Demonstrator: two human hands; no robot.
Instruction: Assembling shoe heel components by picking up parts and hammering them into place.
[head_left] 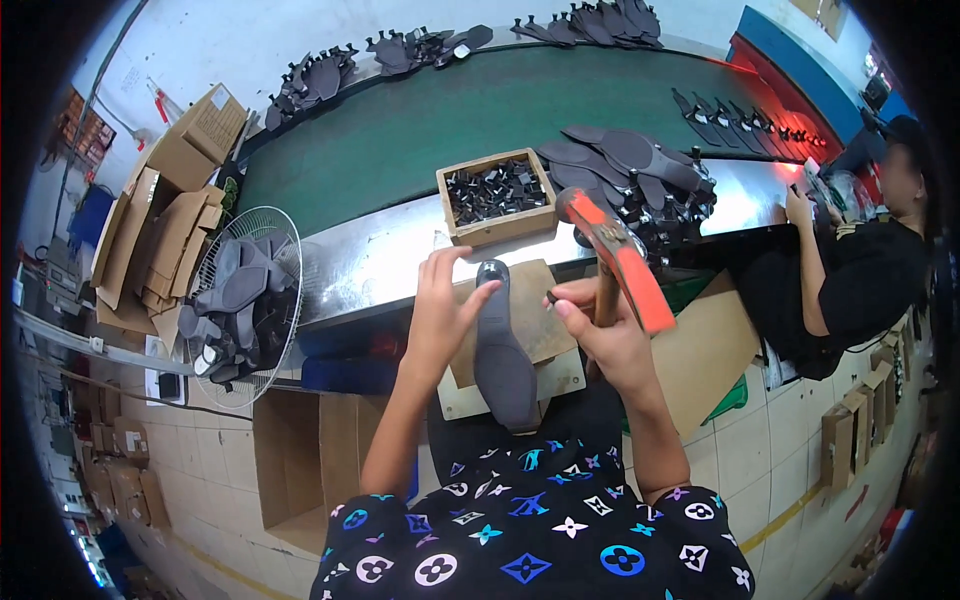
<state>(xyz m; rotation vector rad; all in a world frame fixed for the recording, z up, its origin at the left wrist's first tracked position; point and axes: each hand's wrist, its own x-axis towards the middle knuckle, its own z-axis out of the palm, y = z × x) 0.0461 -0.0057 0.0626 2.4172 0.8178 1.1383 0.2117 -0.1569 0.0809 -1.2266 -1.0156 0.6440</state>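
Observation:
A dark grey shoe sole lies lengthwise in front of me, its narrow heel end pointing away. Under it are a brown pad and a pale plate over my lap. My left hand is beside the heel end, fingers apart, its thumb reaching to the sole's edge. My right hand grips the wooden handle of a hammer with an orange head, held raised. Between its thumb and forefinger shows a small dark piece, like a heel tip.
On the metal ledge stands a wooden box of small black pieces, next to piled soles. Behind runs a green conveyor belt with more soles. At left are a wire basket and cardboard; a co-worker sits right.

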